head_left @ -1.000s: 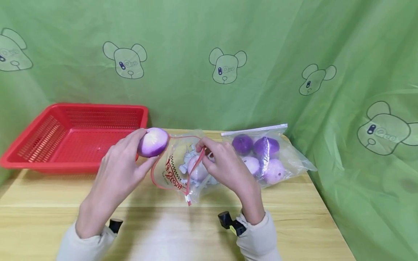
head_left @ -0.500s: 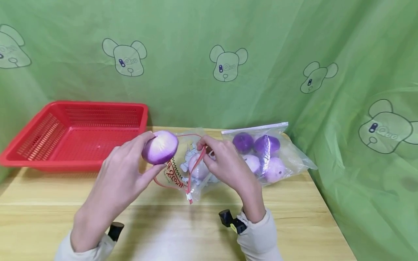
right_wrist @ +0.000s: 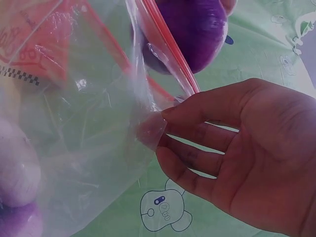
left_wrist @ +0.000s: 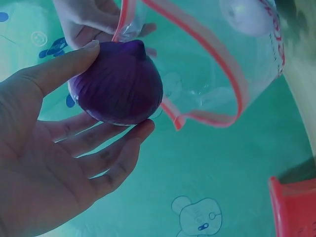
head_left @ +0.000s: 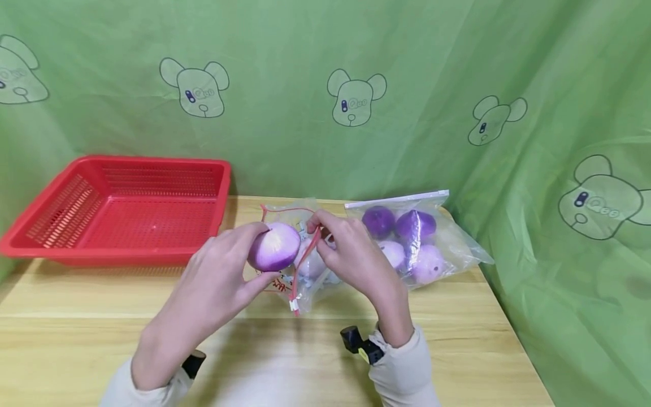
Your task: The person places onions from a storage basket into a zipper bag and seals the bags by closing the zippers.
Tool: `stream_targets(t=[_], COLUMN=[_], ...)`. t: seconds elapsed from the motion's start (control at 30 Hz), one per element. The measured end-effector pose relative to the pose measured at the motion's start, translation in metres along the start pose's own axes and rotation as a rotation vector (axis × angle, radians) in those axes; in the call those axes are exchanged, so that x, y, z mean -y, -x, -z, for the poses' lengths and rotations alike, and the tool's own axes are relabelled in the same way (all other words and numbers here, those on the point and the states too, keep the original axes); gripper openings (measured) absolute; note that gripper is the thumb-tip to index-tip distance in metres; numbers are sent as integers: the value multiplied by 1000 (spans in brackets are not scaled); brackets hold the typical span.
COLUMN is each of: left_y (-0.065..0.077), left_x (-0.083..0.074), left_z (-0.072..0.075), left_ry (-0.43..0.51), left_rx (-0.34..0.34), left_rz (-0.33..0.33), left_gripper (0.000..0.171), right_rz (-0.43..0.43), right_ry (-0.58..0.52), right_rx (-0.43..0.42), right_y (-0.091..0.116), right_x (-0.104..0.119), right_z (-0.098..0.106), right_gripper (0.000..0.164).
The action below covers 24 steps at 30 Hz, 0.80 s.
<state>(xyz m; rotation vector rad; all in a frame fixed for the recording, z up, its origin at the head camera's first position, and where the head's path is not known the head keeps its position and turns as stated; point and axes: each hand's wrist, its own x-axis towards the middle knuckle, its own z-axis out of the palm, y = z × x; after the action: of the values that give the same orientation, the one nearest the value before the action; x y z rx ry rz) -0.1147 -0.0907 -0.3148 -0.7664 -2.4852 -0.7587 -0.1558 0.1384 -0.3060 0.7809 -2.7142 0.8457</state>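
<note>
My left hand holds a purple onion between thumb and fingers, right at the mouth of a clear zip bag with a red seal strip. In the left wrist view the dark purple onion shows its pointed end, the bag's mouth gaping beside it. My right hand pinches the bag's edge near the strip, thumb outside and fingertips behind the film in the right wrist view. Pale purple onions lie inside this bag. A white slider sits at the strip's near end.
A red perforated basket stands at the back left with its inside bare. On the right lies a second clear zip bag with several purple onions in it. Behind the wooden table hangs a green curtain with printed bear heads.
My left hand has carried the onion rightward, from the bag's left rim to in front of its mouth. The right hand keeps its pinch on the bag in about the same place.
</note>
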Motion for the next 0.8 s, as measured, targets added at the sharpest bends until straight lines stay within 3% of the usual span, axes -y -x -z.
stream_targets(t=[0.17, 0.5, 0.8], left_y=[1, 5, 8], left_x=[3, 11, 12], left_z=[-8, -16, -20], left_ry=[-27, -181, -222], left_rx=[49, 113, 148], left_rz=[9, 47, 56], left_gripper=[57, 54, 52], right_rz=[23, 20, 21], right_ry=[18, 17, 12], right_rx=[-17, -26, -23], right_y=[0, 0, 1], right_x=[0, 1, 1], right_z=[1, 3, 3], right_gripper=[20, 23, 22])
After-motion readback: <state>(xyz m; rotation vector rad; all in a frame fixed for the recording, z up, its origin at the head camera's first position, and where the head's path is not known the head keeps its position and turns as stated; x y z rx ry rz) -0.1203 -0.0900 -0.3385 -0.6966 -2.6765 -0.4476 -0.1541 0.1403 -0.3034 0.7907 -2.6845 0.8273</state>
